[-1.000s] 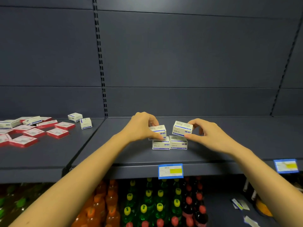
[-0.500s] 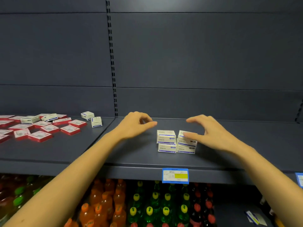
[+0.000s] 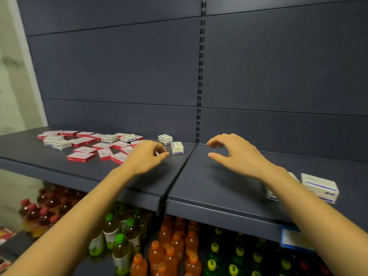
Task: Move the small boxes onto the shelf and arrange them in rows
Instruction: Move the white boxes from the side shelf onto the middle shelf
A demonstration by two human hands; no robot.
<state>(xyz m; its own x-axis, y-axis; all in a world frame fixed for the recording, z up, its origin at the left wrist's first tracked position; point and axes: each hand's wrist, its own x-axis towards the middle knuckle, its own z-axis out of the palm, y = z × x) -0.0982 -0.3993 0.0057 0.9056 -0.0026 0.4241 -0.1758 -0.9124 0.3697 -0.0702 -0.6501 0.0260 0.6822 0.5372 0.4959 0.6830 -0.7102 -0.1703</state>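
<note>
Two small white boxes with blue stripes (image 3: 176, 147) (image 3: 165, 139) sit near the right end of the left shelf (image 3: 39, 156), next to the seam. My left hand (image 3: 147, 156) hovers just left of the nearer one, fingers curled, holding nothing. My right hand (image 3: 235, 152) is over the right shelf (image 3: 209, 188), fingers spread and empty. A stack of white boxes (image 3: 318, 187) stands at the right shelf's front, partly hidden behind my right forearm.
Several flat red-and-white boxes (image 3: 80, 156) and a few white ones (image 3: 61, 144) lie scattered on the left shelf. Bottles with orange, green, yellow and red caps (image 3: 171, 253) fill the shelf below. A blue price tag (image 3: 292, 239) hangs on the right shelf's edge.
Both hands let go of the stacked white boxes and moved left toward the shelf seam. The view swung left, so the stack now sits at the far right.
</note>
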